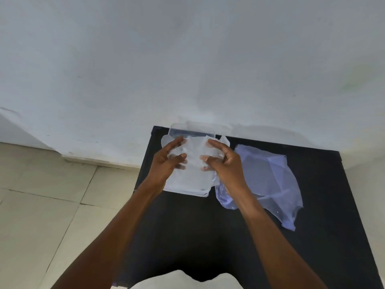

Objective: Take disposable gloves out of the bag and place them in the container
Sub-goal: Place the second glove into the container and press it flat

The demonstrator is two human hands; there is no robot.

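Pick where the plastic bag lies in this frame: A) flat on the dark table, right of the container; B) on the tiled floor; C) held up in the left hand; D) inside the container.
A: the plastic bag lies spread on the dark table to the right of the container, while both hands hold gloves over the container.

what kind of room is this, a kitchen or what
Hard to say; probably a plain room at home, not clearly a kitchen. A small black table stands against a bare white wall on a pale tiled floor, with no fittings in view.
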